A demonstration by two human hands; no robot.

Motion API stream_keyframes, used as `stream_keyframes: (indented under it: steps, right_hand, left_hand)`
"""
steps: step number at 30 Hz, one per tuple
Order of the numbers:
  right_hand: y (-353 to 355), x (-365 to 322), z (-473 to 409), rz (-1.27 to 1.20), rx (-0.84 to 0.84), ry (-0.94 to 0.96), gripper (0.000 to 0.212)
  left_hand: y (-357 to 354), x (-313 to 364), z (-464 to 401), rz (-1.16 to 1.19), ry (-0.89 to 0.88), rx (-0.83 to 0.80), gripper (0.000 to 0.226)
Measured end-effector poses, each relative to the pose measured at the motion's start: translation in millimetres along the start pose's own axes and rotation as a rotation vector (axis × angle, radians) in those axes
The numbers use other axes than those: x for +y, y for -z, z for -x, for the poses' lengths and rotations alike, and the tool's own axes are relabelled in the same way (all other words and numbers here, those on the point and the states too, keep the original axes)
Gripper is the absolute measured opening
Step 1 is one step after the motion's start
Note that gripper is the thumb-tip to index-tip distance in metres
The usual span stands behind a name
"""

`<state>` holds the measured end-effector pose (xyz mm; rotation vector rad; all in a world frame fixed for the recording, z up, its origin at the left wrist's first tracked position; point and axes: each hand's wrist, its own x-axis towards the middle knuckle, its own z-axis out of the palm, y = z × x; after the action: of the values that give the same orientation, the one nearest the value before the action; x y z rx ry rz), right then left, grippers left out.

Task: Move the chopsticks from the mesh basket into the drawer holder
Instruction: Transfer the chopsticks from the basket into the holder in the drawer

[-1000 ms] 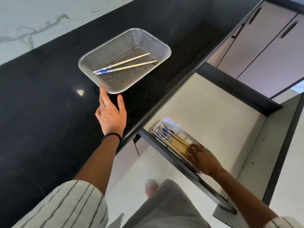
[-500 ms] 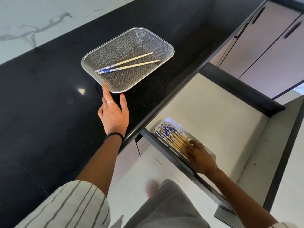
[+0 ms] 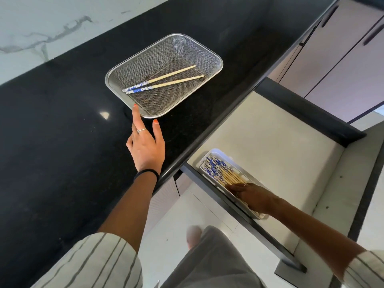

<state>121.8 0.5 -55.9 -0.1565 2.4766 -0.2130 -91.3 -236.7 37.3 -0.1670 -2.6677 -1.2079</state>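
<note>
A metal mesh basket (image 3: 216, 59) sits on the black countertop and holds two wooden chopsticks (image 3: 166, 81) with blue-patterned ends. My left hand (image 3: 146, 145) lies open on the counter, one fingertip touching the basket's near rim. In the open drawer, a white holder (image 3: 216, 151) is filled with several matching chopsticks (image 3: 223, 172). My right hand (image 3: 252, 196) rests flat on the near ends of those chopsticks, fingers extended, gripping nothing that I can see.
The black countertop (image 3: 52, 132) runs left, with a marble wall (image 3: 41, 28) behind. The pulled-out drawer (image 3: 259, 138) has a pale floor and dark edges. Cabinet doors (image 3: 342, 59) stand at the upper right. My legs and a tiled floor are below.
My right hand has slid back toward the near end of the holder, uncovering more of the chopsticks there. My left hand has stayed at the basket's rim.
</note>
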Motion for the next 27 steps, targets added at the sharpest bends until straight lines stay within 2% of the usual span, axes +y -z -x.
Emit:
stream_keyframes:
  steps: [6,11,19,24,27]
  right_hand:
    - [-3.5,0.7,1.2,-0.104,0.105,-0.049,0.047]
    - [-10.1,1.0,0.6,-0.014,0.16,0.033,0.044]
    - [-8.2,4.0,-5.0,0.025,0.133,0.097,0.046]
    - [-9.1,8.3,-2.4,-0.006,0.138,0.081,0.059]
    - [-11.5,8.2,0.8,-0.112,0.131,0.037,0.051]
  left_hand:
    - [0.8,1.9,0.0,-0.01,0.007,0.011,0.059]
    - [0.2,3.0,0.1,-0.021,0.008,0.016,0.058]
    - [-1.1,3.7,0.6,-0.062,0.001,0.02,0.059]
    - [-3.3,3.9,0.2,-0.124,-0.007,0.033,0.061]
    - [-3.3,4.6,0.4,-0.151,-0.014,0.023,0.062]
